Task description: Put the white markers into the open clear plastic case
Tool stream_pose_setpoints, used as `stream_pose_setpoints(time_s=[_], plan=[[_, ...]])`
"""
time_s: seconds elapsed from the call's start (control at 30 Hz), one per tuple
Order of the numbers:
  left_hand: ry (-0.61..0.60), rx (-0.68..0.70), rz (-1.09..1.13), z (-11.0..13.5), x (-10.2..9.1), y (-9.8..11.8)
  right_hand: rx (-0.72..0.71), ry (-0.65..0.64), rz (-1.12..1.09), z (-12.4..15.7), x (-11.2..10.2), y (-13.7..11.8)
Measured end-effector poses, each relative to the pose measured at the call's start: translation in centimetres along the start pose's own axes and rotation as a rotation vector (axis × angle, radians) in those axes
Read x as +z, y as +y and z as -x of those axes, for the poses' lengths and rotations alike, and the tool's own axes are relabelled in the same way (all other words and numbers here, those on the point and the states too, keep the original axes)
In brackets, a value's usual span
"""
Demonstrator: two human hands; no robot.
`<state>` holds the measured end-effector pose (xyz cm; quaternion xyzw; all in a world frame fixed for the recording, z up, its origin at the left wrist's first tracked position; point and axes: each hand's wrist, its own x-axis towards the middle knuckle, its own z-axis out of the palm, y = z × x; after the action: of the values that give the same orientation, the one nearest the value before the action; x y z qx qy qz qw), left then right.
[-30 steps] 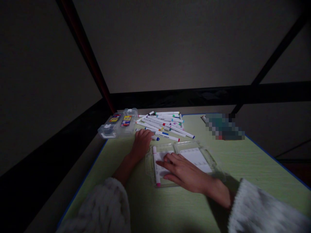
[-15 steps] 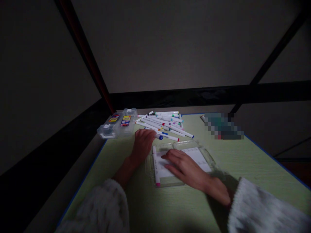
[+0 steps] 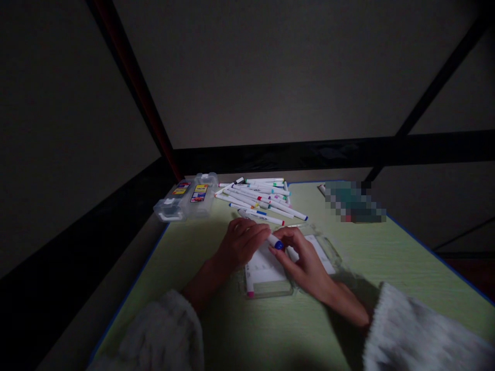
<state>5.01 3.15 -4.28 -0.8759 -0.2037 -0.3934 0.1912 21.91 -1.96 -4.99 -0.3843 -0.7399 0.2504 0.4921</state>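
My left hand [image 3: 243, 239] is closed round a white marker with a blue end [image 3: 275, 241], held over the open case. The thumb and fingers of my right hand [image 3: 299, 257] close in on that blue end from the right, pinching about it. Below both hands lies an open clear plastic case [image 3: 270, 294] with a white paper insert [image 3: 266, 268]. Along the case's left side rests a marker with a pink end [image 3: 250, 288], its upper part hidden by my left hand.
Beyond the case, many loose white markers [image 3: 263, 198] with coloured ends lie in a heap. Clear closed cases with labels [image 3: 201, 193] stand at the table's left edge. A blurred-out flat object [image 3: 356, 201] lies at the back right. Walls border the table [image 3: 386, 268] behind and left.
My left hand has brought the blue-ended marker right and nearer, over the case. My right hand has lifted off the insert and its fingers have come round the marker's blue end.
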Motion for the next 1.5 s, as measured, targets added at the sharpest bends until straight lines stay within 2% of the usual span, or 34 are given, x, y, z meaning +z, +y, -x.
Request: stream_pose_setpoints(time_s=[0.23, 0.47, 0.63, 0.8, 0.93, 1.23, 1.5], plan=[[0.046, 0.006, 0.053, -0.1, 0.0, 0.7, -0.089, 0.034, 0.099, 0.0, -0.3, -0.2], [0.111, 0.026, 0.113, -0.1, 0.1, 1.1, -0.331, 0.068, 0.281, 0.0, -0.6, -0.1], [0.02, 0.002, 0.043, -0.2, 0.1, 0.9, -0.348, 0.15, 0.251, 0.3, -0.6, -0.2], [-0.118, -0.187, -0.007, 0.3, 0.5, 0.0, -0.305, 0.242, 0.114, 0.7, -0.4, 0.3], [-0.18, -0.313, -0.035, 0.8, 0.8, -0.5, -0.296, 0.297, 0.097, 0.8, -0.1, 0.5], [-0.318, -0.353, -0.059, 0.0, 0.6, -0.2, -0.262, 0.269, 0.11, 0.6, -0.2, -0.2], [-0.376, -0.382, -0.007, 0.0, 0.7, -0.2, -0.324, 0.103, 0.257, 0.4, -0.8, -0.7]])
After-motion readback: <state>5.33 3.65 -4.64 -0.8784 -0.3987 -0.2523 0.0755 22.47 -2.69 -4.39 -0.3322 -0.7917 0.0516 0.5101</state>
